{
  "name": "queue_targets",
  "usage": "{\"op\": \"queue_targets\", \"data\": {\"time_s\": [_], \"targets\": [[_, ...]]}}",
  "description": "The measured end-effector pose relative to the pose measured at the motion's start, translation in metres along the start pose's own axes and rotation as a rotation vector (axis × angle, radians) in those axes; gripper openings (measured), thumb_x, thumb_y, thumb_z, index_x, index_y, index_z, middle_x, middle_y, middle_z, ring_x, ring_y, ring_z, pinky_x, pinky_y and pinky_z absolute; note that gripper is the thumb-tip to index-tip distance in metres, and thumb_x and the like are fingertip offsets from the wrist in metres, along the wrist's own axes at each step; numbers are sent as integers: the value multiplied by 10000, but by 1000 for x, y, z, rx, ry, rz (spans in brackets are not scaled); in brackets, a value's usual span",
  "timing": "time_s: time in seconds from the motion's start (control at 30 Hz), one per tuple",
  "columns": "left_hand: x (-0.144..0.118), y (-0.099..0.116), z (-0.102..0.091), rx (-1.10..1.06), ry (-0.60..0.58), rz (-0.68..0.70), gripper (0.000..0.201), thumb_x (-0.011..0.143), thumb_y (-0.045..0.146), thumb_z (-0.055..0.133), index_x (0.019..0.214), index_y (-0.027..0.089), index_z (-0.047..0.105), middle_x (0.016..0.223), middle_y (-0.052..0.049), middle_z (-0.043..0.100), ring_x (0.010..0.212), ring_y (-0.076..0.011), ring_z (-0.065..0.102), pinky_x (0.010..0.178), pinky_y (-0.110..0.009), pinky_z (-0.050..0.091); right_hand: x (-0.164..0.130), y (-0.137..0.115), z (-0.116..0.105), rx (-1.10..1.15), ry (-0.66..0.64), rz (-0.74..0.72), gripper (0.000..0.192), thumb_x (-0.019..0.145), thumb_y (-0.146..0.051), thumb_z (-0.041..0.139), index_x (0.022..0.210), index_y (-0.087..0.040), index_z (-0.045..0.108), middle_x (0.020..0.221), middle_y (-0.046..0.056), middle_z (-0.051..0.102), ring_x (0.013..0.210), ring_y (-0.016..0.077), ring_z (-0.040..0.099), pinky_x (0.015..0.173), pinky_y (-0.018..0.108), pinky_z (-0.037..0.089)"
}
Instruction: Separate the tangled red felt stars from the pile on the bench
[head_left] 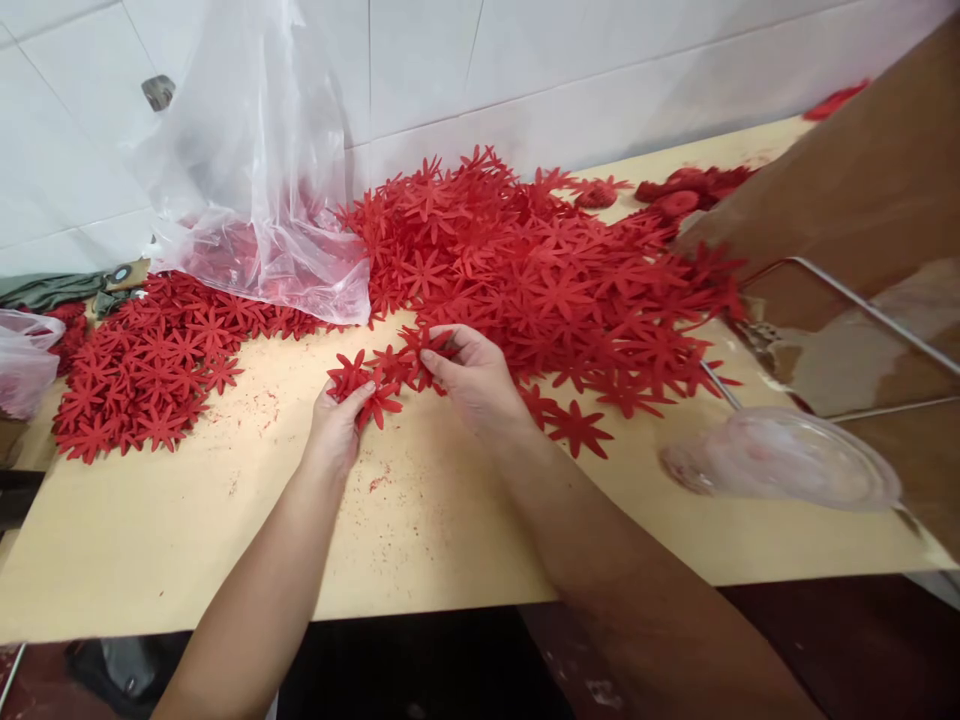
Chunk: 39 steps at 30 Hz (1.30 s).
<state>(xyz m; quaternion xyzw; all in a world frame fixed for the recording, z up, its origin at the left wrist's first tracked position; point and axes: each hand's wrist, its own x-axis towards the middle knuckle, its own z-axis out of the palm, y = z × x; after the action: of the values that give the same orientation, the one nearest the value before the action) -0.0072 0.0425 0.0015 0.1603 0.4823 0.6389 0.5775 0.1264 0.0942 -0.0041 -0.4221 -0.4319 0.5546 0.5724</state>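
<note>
Mid-frame, our left hand (339, 415) and right hand (478, 372) pinch red flower cutouts (382, 402); the looser heap (517, 270) at upper centre looks left to do, the flatter pile (142, 370) at left perhaps done.

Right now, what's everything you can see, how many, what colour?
Held flower shapes: several, red, both hands
Big flower pile: 1, red, centre-right
Smaller flower pile: 1, red, left
Tall bag: 1, clear, upper left
Small bag: 1, clear, left edge
Round coils: a few, red, behind big pile
Table: 1, pale yellow, under piles
Container: 1, clear, right
Cardboard box: 1, brown, far right
Metal rod: at least 1, silver, by box
Cloth: 1, green, left edge
Tiled wall: 1, white, behind
Dark object: 1, unclear, below table
Left hand: 1, bare, middle
Right hand: 1, bare, middle
</note>
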Motion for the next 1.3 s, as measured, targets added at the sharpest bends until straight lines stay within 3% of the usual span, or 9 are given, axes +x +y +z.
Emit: {"op": "queue_targets", "data": {"time_s": [0.13,0.33,0.6,0.7,0.8,0.97,1.07,1.17,1.3], "targets": [[-1,2,2,5,18,-1,308,506,102,764,757,156,594,676,26,669,658,-110,641,748,-271,529,-4,2,4,-42,-80,-2,339,564,-394,735,739,-221,503,631,-49,517,506,79,453,494,249,413],[3,2,-3,6,14,2,255,498,132,693,738,135,608,638,21,646,556,-74,576,595,-211,480,-6,1,8,-64,3,-38,359,645,-529,683,698,-215,515,608,-30,510,567,108,476,567,272,432],[-3,-6,-3,134,-186,94,401,546,419,811,659,165,521,477,88,444,433,-32,386,450,-183,324,-14,-3,11,-148,-5,-83,418,713,-570,645,605,-212,460,568,-40,456,541,97,405,526,254,388],[-7,-9,0,254,-231,104,440,498,430,843,731,155,590,562,51,546,470,-51,428,471,-210,355,-16,2,20,-81,-22,-105,365,689,-534,678,648,-211,515,611,-29,522,594,112,471,595,269,441],[-7,-11,2,317,-191,100,412,516,367,838,806,150,643,623,29,610,496,-63,459,497,-220,357,-18,10,30,16,-52,-46,342,653,-516,712,693,-206,575,652,-22,584,639,124,537,685,301,486],[-5,-13,2,179,-90,127,331,531,318,825,744,146,639,581,49,588,528,-57,478,566,-211,362,-21,12,36,224,-108,109,378,560,-524,788,649,-203,610,617,-37,615,627,112,572,726,308,510],[-4,-10,1,112,-66,89,351,515,347,835,704,142,622,506,78,527,456,-34,403,519,-202,318,-18,5,32,303,-61,156,397,462,-476,849,674,-215,638,645,-43,645,616,102,575,660,279,506],[-4,-6,2,120,-83,115,397,466,367,863,715,146,647,528,65,569,489,-47,460,562,-213,371,-15,0,28,281,-10,105,371,449,-407,865,681,-222,642,666,-43,654,603,93,565,629,262,496],[-7,-6,5,172,-161,151,430,444,334,881,790,156,697,741,-4,700,701,-116,610,737,-264,453,-21,2,29,152,-34,3,268,580,-393,800,656,-209,620,656,-26,630,618,104,563,651,278,502]]}}
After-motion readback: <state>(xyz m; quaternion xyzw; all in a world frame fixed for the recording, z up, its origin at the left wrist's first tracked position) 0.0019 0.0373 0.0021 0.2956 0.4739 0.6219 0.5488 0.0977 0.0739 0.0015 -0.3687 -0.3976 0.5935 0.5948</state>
